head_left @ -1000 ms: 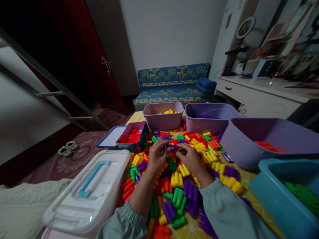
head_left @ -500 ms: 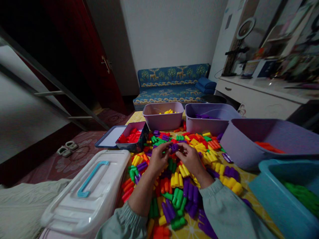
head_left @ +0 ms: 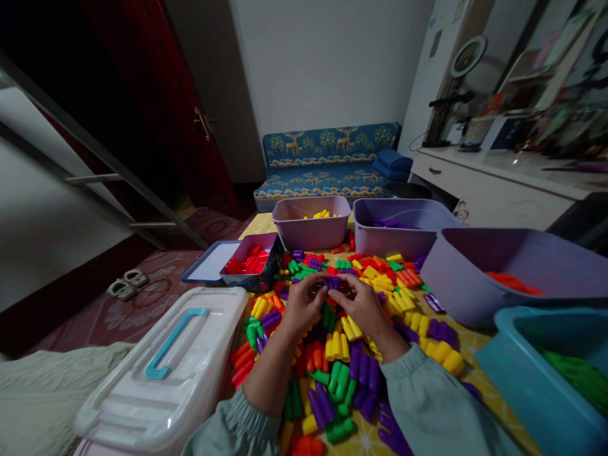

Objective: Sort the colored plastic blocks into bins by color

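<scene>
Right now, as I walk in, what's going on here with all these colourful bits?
A person's left hand and right hand hold something purple between them; it's too small and covered to tell whether it's one piece or several. Below, red, orange, yellow, green and purple plastic pieces lie loose on a yellow cloth. Around them, four tubs show yellow, purple, orange-red and green pieces separately, and an open dark box has red ones.
</scene>
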Demonstrator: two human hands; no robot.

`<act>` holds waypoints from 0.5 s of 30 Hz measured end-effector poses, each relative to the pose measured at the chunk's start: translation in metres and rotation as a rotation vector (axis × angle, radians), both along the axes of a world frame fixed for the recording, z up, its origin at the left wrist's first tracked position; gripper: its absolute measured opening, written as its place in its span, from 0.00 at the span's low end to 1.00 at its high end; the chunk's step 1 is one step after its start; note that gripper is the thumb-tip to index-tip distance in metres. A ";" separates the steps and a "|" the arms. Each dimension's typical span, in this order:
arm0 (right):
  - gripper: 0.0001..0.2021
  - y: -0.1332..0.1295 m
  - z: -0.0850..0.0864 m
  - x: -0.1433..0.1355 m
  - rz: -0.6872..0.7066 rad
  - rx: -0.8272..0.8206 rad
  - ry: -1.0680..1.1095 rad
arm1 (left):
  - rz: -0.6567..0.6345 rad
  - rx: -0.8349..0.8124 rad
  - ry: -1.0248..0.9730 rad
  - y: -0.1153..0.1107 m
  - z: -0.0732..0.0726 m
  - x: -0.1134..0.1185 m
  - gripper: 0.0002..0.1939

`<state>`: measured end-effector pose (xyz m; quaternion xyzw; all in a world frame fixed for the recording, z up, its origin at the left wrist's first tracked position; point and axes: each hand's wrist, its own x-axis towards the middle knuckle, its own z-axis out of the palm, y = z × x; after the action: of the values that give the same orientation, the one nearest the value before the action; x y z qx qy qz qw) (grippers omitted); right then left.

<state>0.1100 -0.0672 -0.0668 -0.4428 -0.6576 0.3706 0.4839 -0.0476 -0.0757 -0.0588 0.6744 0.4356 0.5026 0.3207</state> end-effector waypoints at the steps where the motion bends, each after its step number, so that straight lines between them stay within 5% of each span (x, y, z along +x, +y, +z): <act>1: 0.13 0.000 -0.001 0.000 -0.004 0.001 -0.001 | -0.002 -0.002 -0.007 0.000 0.000 0.000 0.11; 15: 0.11 -0.001 0.000 -0.001 -0.048 -0.016 0.023 | 0.031 -0.167 -0.185 0.003 -0.004 0.001 0.12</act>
<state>0.1093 -0.0686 -0.0664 -0.4580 -0.6383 0.3691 0.4967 -0.0465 -0.0724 -0.0631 0.5893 0.4546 0.5297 0.4068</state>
